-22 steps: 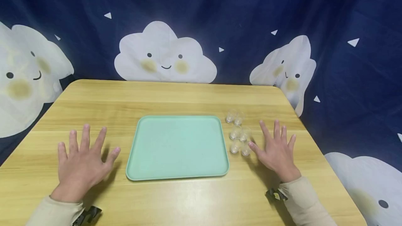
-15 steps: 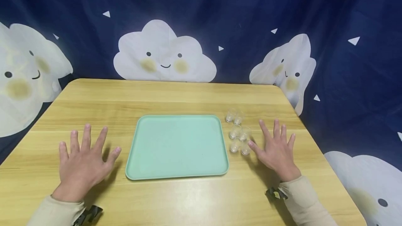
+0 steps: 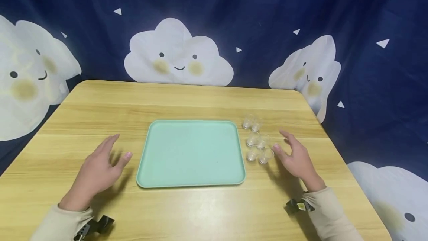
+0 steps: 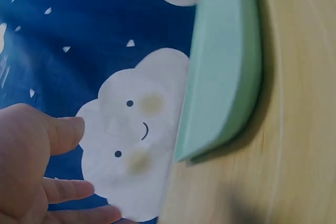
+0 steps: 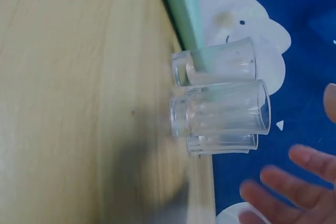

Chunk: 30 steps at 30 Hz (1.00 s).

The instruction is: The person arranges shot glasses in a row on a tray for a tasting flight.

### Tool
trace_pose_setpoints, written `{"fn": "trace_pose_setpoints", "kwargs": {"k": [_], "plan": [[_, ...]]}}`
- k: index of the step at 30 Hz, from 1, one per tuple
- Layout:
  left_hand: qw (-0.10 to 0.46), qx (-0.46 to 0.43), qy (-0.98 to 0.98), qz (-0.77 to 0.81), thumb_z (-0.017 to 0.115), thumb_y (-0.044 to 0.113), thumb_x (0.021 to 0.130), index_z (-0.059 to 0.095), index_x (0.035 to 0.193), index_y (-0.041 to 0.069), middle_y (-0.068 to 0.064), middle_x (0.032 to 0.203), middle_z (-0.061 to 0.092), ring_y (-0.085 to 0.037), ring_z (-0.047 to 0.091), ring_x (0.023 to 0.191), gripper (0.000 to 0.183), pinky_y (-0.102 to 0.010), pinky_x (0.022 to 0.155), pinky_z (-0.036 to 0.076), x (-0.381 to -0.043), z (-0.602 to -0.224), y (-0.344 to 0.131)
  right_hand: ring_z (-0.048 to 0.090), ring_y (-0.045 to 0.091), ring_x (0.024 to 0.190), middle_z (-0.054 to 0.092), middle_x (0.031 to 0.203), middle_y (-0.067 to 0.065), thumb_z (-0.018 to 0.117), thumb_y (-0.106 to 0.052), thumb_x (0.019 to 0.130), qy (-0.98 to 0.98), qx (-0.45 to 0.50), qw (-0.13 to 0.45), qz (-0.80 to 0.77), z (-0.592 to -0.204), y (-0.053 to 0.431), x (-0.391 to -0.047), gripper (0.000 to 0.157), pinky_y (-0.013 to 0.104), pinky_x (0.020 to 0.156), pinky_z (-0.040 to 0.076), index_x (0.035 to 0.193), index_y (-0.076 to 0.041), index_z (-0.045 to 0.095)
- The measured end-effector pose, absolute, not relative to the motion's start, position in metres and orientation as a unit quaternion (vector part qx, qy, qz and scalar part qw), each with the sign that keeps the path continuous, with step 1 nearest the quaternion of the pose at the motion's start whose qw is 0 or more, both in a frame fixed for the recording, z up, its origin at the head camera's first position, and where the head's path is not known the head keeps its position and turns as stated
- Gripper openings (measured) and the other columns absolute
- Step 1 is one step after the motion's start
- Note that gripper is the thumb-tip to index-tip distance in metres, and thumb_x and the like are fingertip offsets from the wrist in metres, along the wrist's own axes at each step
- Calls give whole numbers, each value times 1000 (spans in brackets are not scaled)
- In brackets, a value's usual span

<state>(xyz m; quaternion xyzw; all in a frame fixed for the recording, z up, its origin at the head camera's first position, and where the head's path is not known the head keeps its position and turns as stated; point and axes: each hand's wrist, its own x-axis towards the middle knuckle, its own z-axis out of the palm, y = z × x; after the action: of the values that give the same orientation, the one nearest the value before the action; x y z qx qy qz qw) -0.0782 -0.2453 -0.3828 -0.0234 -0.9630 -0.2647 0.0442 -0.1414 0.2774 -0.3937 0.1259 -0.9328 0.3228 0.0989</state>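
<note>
A pale green rectangular tray [image 3: 192, 153] lies flat on the wooden table. Along its right side stand several small clear shot glasses [image 3: 266, 156], grouped in pairs. My left hand [image 3: 98, 172] hovers left of the tray, turned on its side with thumb and fingers apart, holding nothing. Right of the glasses, my right hand [image 3: 297, 160] is also raised and holds nothing; its thumb is close to the nearest pair. In the right wrist view, the upright glasses [image 5: 226, 109] overlap one another, with the fingers [image 5: 302, 182] apart from their rims.
The light wooden table [image 3: 200, 215] has rounded far corners. Behind it hangs a dark blue curtain [image 3: 260, 6] printed with white clouds. Each wrist wears a black strapped camera [image 3: 105, 224] below a beige sleeve [image 3: 58, 224].
Both hands have turned from palm down with fingers spread to thumb side up, fingers drawn closer together. The head view has shifted slightly. Tray and glasses stay in place.
</note>
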Motion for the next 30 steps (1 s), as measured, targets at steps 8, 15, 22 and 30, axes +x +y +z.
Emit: {"fn": "trace_pose_setpoints", "kwargs": {"k": [8,15,22,30], "plan": [[-64,9,-881,-469,53,38,99,26,150,-1,-29,144,39,-43,48,124,69,-40,85,52,-76,-389,-236,58,39,111,60,121,26,60,-13,96,-877,116,11,466,-391,275,-142,35,17,85,45,123,9,56],[-80,-10,-866,-494,60,26,97,31,147,-3,-29,139,45,-42,53,118,64,-30,78,53,-81,-400,-229,57,42,112,55,125,30,63,-8,94,-845,121,-52,518,-393,274,-146,41,23,84,49,128,11,50],[-82,-17,-867,-491,65,11,91,37,143,-5,-28,133,50,-35,60,105,62,-27,70,53,-83,-409,-226,59,38,107,58,120,28,66,1,88,-842,138,-61,517,-395,273,-146,40,24,83,50,124,12,52],[-63,-22,-901,-429,71,6,83,45,140,-3,-21,128,57,-23,61,95,63,-29,71,48,-79,-415,-227,63,36,102,64,107,19,74,1,81,-874,138,-58,463,-399,269,-144,38,32,85,51,115,8,60]]}}
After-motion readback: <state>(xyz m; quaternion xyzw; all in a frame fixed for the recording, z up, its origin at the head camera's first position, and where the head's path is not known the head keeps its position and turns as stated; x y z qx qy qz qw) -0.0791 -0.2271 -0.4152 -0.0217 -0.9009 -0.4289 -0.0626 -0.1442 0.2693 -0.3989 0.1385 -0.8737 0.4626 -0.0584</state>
